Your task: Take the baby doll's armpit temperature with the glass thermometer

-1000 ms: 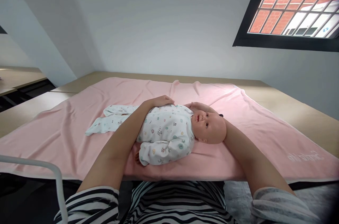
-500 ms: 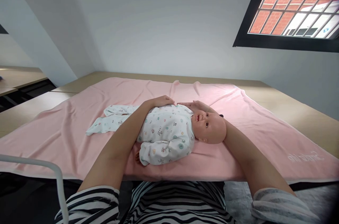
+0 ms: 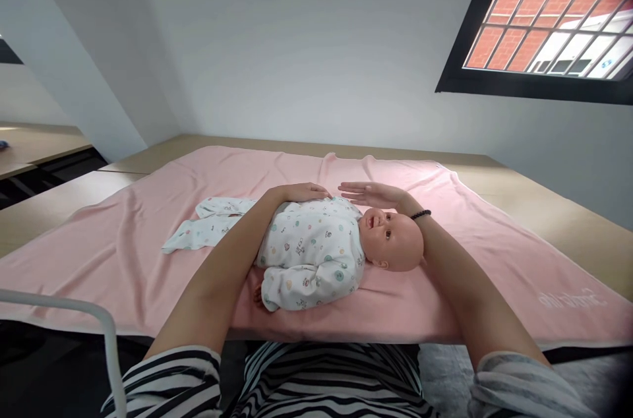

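A baby doll [image 3: 311, 240] in a white patterned sleepsuit lies on its back across a pink blanket [image 3: 148, 207], head to the right and legs to the left. My left hand [image 3: 306, 192] rests at the far side of the doll's body, fingers stretched out, its forearm crossing over the doll's waist. Beyond the doll's shoulder, my right hand [image 3: 373, 194] is held with its fingers straight and holding nothing. My right forearm passes beside the doll's head [image 3: 395, 240]. The doll's far arm is mostly hidden.
The blanket covers a wooden table [image 3: 524, 197] that meets a white wall [image 3: 306, 42]. A barred window [image 3: 554, 22] is at the upper right. In the lower left corner a grey metal bar [image 3: 106, 326] curves in front. Another table [image 3: 39, 141] stands at far left.
My right hand has lifted a little off the far side of the doll, so its fingers and a dark bracelet now show. My left hand has shifted slightly right. The doll stays in place.
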Motion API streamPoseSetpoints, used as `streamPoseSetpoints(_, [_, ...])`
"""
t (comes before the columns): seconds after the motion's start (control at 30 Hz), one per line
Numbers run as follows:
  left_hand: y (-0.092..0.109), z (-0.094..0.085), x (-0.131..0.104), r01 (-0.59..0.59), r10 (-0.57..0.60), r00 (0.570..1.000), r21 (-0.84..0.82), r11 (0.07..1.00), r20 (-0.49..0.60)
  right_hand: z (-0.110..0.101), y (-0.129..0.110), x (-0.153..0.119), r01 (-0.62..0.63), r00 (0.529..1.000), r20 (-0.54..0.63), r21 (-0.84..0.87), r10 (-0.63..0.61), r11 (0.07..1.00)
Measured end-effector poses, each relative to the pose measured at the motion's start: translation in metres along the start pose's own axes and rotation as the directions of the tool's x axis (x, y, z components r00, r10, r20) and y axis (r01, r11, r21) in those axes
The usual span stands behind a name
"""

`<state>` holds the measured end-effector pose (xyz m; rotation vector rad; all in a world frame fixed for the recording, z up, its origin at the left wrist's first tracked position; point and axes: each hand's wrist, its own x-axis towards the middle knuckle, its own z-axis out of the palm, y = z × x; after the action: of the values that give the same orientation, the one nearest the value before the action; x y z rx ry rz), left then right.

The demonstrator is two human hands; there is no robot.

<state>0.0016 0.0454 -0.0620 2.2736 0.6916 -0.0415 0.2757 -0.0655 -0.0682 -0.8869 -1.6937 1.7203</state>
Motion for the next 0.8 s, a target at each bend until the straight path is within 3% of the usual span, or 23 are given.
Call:
streamPoseSetpoints(0.1, [0.013, -0.014, -0.018, 0.045, -0.048, 0.998, 0.077, 0.996, 0.046, -0.007, -0.037, -0.007, 0.011, 0.999, 0.032, -0.35, 0.0, 0.937])
streamPoseSetpoints(0.2, [0.033, -0.028, -0.044, 0.119, -0.133, 0.989, 0.201, 0.972, 0.058, 0.014, -0.07, -0.018, -0.056, 0.998, -0.032, -0.671, 0.046, 0.739])
streamPoseSetpoints(0.27, [0.047, -0.032, -0.059, 0.151, -0.197, 0.971, 0.285, 0.946, 0.138, 0.034, -0.081, -0.02, -0.091, 0.996, -0.07, -0.784, 0.059, 0.614])
streamPoseSetpoints(0.33, [0.06, -0.031, -0.07, 0.187, -0.261, 0.948, 0.344, 0.92, 0.184, 0.052, -0.082, -0.018, -0.121, 0.993, -0.097, -0.848, 0.074, 0.516])
streamPoseSetpoints(0.43, [0.075, -0.024, -0.075, 0.215, -0.3, 0.94, 0.398, 0.892, 0.163, 0.067, -0.074, -0.01, -0.146, 0.987, -0.103, -0.889, 0.121, 0.433])
streamPoseSetpoints(0.53, [0.086, -0.017, -0.077, 0.204, -0.298, 0.94, 0.43, 0.879, 0.163, 0.073, -0.068, -0.006, -0.106, 0.988, -0.051, -0.911, 0.146, 0.398])
streamPoseSetpoints(0.67, [0.096, -0.016, -0.088, 0.202, -0.253, 0.964, 0.4, 0.894, 0.079, 0.077, -0.073, -0.01, -0.007, 0.995, 0.026, -0.945, 0.096, 0.328])
streamPoseSetpoints(0.8, [0.105, -0.018, -0.112, 0.149, -0.193, 0.979, 0.411, 0.899, 0.069, 0.089, -0.088, -0.024, 0.078, 0.994, 0.101, -0.933, 0.049, 0.353])
